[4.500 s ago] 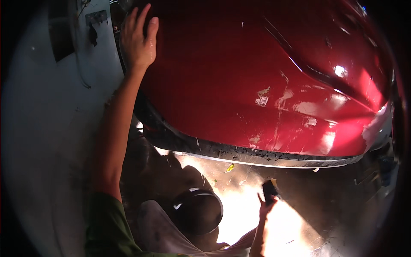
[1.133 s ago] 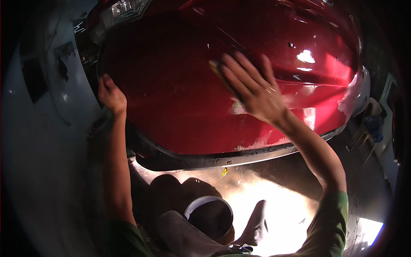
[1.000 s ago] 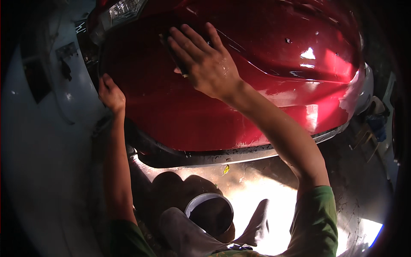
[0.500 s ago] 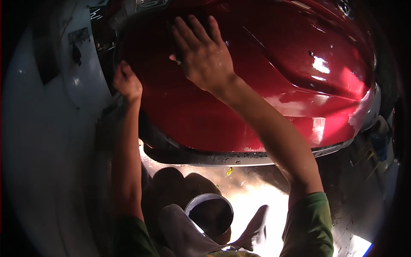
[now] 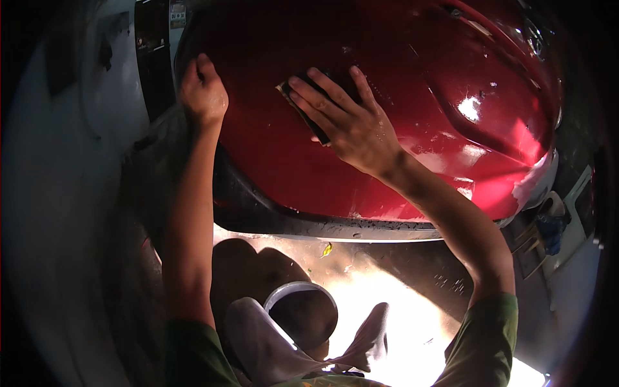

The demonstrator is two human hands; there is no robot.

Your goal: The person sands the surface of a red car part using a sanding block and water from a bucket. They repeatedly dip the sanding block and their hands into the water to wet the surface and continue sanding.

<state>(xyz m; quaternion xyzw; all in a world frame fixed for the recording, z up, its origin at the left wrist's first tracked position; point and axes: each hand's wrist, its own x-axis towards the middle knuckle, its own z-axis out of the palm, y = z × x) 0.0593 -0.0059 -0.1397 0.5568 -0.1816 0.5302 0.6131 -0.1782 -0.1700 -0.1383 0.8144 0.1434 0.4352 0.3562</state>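
Note:
The red painted car panel [image 5: 277, 168], looking like a hood, curves across the upper middle. On its surface my right hand [image 5: 351, 122] lies with fingers stretched over a dark folded piece of sandpaper [image 5: 303, 113], whose lighter edge shows past the fingertips. The thumb tucks in at the near side of the sandpaper. At the panel's left edge my left hand [image 5: 205, 93] is curled closed; what it holds, if anything, is hidden. Water drops cling to both hands.
A round bucket [image 5: 267, 298] with a dark inside stands between my knees. Dark trim [image 5: 309, 224] runs along the panel's near edge. Far right, a blue bundle [image 5: 551, 235] rests by a small wooden stand. A yellow-green leaf [image 5: 327, 249] lies on the sunlit floor.
My right hand has drawn nearer and rightward over the red panel, bringing the sandpaper into plainer sight. The left hand stays curled at the panel's left edge. The whole view has shifted slightly.

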